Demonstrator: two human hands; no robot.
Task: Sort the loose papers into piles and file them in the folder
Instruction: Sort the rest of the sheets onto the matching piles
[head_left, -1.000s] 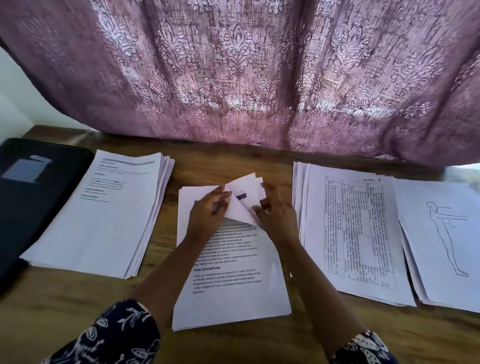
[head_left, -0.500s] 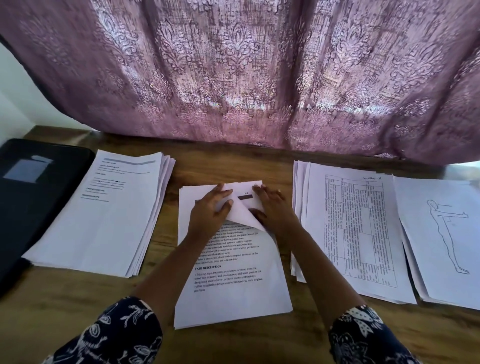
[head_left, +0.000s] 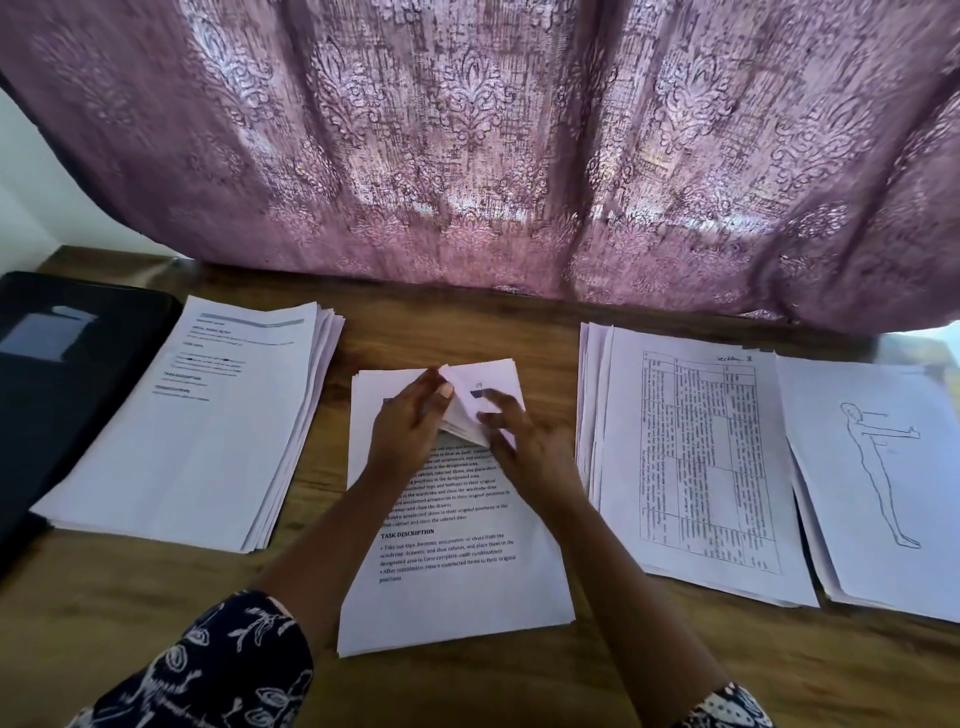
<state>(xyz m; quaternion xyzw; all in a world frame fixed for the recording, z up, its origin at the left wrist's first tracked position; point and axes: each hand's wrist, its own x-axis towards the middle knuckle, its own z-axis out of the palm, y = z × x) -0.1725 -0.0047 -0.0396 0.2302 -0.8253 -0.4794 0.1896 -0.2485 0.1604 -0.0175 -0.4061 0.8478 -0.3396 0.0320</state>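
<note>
**Two hands leaf through the middle pile**

A pile of white printed papers (head_left: 457, 571) lies flat on the brown wooden bench (head_left: 467, 322), right in front of the person. At the far end of this middle pile, a few turned-up sheets (head_left: 491, 387) are bent up off the rest. The left hand (head_left: 410, 431) pinches their edge between thumb and fingers. The right hand (head_left: 524, 441) has its fingers on the same sheets. It is blurry, so I cannot tell if it grips them or only touches them.

Left of the middle pile, near but apart, lies a thick pile of white papers with a grey line on top (head_left: 197, 426). Just past that, further left, is the flat black folder (head_left: 62, 395).

Right of the middle pile is a pile with a big printed table on top (head_left: 696, 457). Further right, touching it, is a pile with a drawn standing figure on top (head_left: 872, 467).

Behind the middle pile, a purple patterned curtain (head_left: 467, 156) hangs down to the bench.
</note>
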